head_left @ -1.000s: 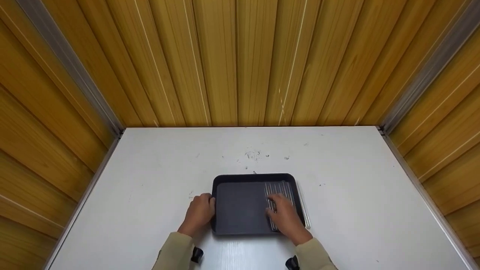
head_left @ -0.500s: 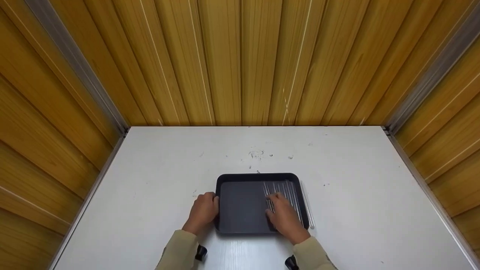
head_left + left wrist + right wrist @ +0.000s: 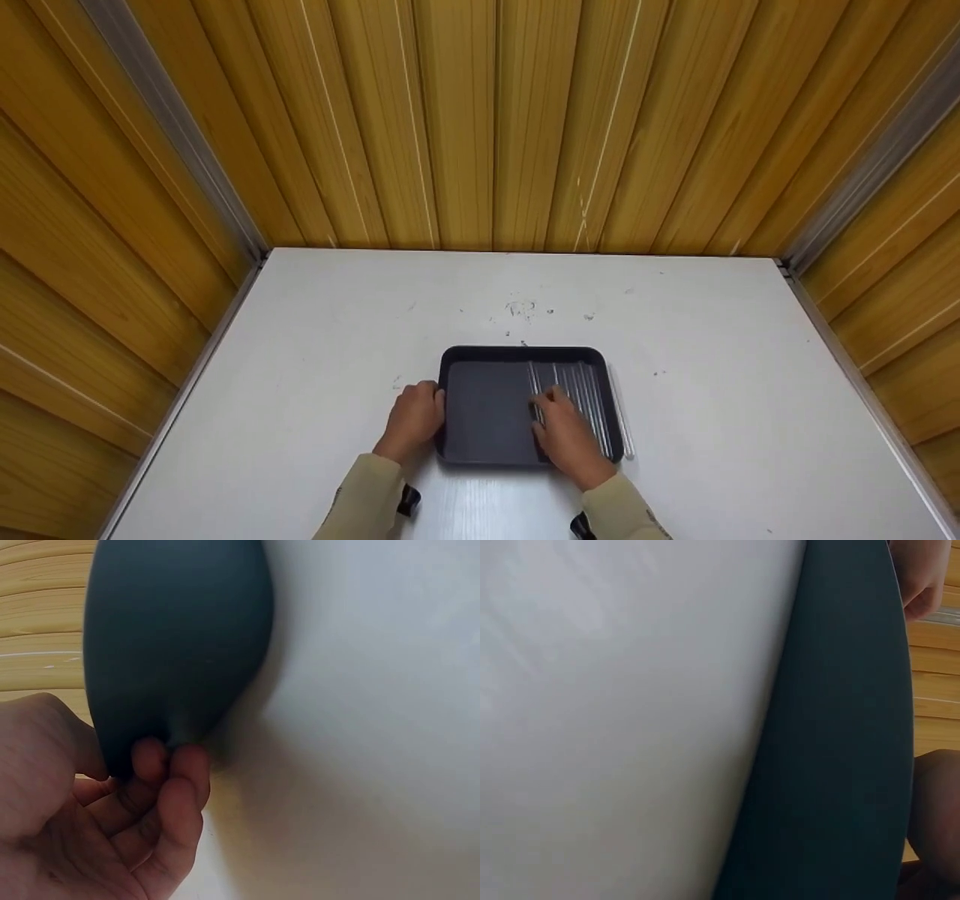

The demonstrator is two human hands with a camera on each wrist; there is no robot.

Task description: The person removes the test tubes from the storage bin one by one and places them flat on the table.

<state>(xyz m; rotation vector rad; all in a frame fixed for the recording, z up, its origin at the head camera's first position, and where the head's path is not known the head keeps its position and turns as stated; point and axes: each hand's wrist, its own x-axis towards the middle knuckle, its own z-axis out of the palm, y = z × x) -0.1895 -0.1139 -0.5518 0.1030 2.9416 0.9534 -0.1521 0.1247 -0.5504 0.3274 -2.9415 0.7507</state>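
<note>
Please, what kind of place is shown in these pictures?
Probably a small enclosed work booth, not a home room. A plain white table is closed in on three sides by yellow-brown wood-grain panel walls with grey metal corner strips. On it sits only a shallow dark rectangular tray with clear thin rods.

Left hand (image 3: 413, 420) low and forward, fingers curled in a grip, right hand (image 3: 566, 433) alongside, palm down, fingers bent, both forearms sleeved

Both arms wear pale khaki long sleeves (image 3: 360, 495); a small black device (image 3: 409, 500), maybe a camera mount, sits at each wrist. Hands (image 3: 414, 420) bare.
</note>
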